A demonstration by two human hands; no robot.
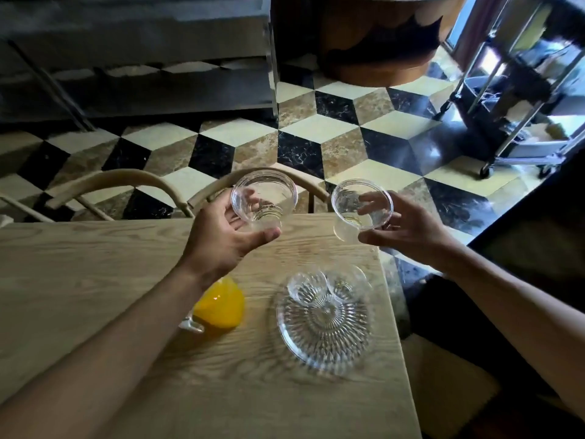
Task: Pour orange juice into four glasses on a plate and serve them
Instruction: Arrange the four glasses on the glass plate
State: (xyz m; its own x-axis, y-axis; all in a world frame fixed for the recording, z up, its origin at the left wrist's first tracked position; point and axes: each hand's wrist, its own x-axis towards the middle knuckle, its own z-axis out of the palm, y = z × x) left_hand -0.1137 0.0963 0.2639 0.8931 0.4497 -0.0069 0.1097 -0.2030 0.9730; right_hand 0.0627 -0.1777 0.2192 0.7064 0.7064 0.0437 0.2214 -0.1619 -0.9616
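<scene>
Clear ribbed glass is held in each of the hands above the far edge of the pale wooden worktop (95, 280). The left hand (226, 237) is wrapped around the left glass (264, 198) from below, thumb under its base; the glass is tipped so that its open mouth faces the camera and its long axis slants away and downward. The right hand (408, 228) is closed on the right glass (362, 205) at centre right of the frame, fingers laid across the rim, thumb beneath; this glass is tilted likewise, mouth toward the viewer. Both are empty and apart from each other.

Lower down, right of centre, a round cut-glass plate (326, 340) with a radiating ray pattern is set flat near the worktop's right edge. Two more empty glasses (308, 288) are stood upright on its far side, close together, partly blurred. Just left of the plate, a glass jug of orange juice (220, 304) is seen, its clear handle turned toward the lower left and its upper part hidden under the left forearm.

Beyond the worktop, curved wooden chair backs (126, 180) are seen against a floor (316, 131) of black, cream and brown diamond tiles.
</scene>
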